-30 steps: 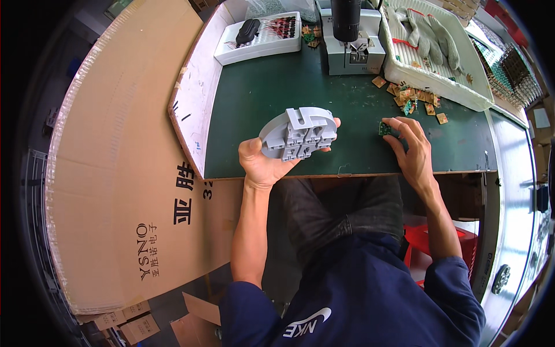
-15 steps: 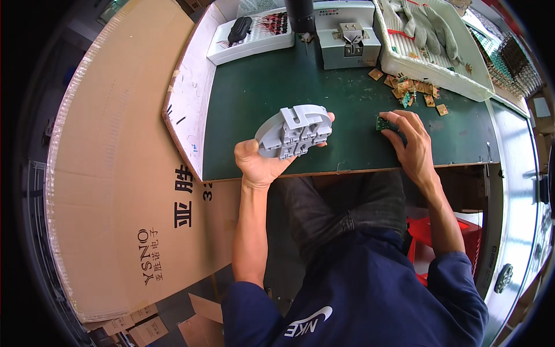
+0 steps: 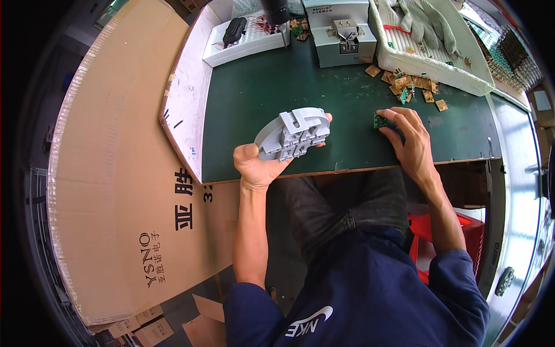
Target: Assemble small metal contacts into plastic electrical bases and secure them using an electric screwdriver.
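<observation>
We find the left hand (image 3: 254, 166) closed around the edge of a grey moulded part (image 3: 296, 136), held tilted near the front edge of the green tabletop (image 3: 248, 92). We find the right hand (image 3: 411, 139) partly curled, thumb and forefinger pinching a small green circuit board (image 3: 378, 121); we cannot tell whether it touches the surface.

At the upper right we record a white foam tray (image 3: 457, 82) containing pale work gloves (image 3: 425, 26) with red trim and a few small scraps. Loose small boards (image 3: 399, 84) lie just outside its near wall. At the upper left, a white foam holder (image 3: 248, 52) carries a black rounded object (image 3: 234, 30) and red-wired components (image 3: 265, 25).
</observation>
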Demonstrator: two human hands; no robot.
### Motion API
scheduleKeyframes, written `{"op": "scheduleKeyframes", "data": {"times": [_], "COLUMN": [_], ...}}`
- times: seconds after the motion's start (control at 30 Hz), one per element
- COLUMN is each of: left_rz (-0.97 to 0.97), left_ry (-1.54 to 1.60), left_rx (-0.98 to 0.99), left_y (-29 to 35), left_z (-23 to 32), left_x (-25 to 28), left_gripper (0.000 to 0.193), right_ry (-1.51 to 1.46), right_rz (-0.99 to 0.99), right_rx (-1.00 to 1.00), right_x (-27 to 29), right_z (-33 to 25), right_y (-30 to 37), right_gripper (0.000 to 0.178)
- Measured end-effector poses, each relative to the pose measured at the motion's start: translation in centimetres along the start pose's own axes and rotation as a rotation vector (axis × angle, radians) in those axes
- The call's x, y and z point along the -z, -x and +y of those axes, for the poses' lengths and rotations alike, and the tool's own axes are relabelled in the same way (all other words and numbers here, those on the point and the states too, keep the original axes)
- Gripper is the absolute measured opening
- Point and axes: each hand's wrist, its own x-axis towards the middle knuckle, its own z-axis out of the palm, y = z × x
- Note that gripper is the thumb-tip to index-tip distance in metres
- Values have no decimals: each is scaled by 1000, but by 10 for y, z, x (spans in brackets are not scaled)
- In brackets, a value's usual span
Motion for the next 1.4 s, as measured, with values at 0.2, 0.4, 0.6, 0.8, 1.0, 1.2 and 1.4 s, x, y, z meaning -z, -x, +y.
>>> {"op": "scheduleKeyframes", "data": {"times": [0.2, 0.4, 0.6, 0.8, 1.0, 1.2, 1.4], "left_rz": [8, 57, 85, 98, 321, 214, 262], "left_ry": [17, 91, 322, 478, -179, -1569, -1670], "left_rx": [14, -10, -30, -37, -119, -183, -391], "left_y": [0, -7, -8, -7, -12, -36, -42], "left_z": [1, 3, 2, 3, -2, -21, -30], "left_x": [2, 1, 7, 11, 1, -22, -39], "left_gripper": [109, 106, 88, 89, 76, 74, 86], "right_ry": [4, 7, 9, 11, 36, -226, -802], "right_rz": [-4, -2, -12, -13, 37, 2, -93], "right_rx": [-9, -1, -11, -9, -4, -308, -361], "right_x": [0, 0, 1, -1, 1, 9, 9], "right_z": [-1, 0, -1, 1, 1, -3, -18], "right_y": [0, 0, 0, -1, 0, -10, -32], "right_gripper": [31, 31, 31, 31, 31, 35, 35]}}
